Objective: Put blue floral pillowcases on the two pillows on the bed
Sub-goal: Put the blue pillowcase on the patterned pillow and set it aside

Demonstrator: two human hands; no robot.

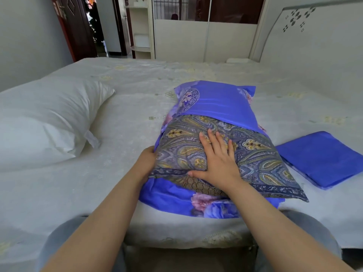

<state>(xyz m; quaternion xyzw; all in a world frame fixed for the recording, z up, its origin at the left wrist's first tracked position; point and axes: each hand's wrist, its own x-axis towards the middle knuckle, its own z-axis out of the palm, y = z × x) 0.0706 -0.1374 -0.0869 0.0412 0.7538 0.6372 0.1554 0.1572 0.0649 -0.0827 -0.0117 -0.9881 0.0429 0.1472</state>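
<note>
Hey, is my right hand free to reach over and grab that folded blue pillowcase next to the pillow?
Probably yes. The folded pillowcase lies in the open on the bed, to the right of the paisley pillow, nothing on it. The right hand only presses flat on that pillow, so it would have to lift off first.

I note on the bed (137, 107): half-cased pillow (225, 152) at centre, bare pillow (45, 122) at nine o'clock, folded pillowcase (322, 158) at three o'clock, wardrobe (204, 36) at twelve.
</note>
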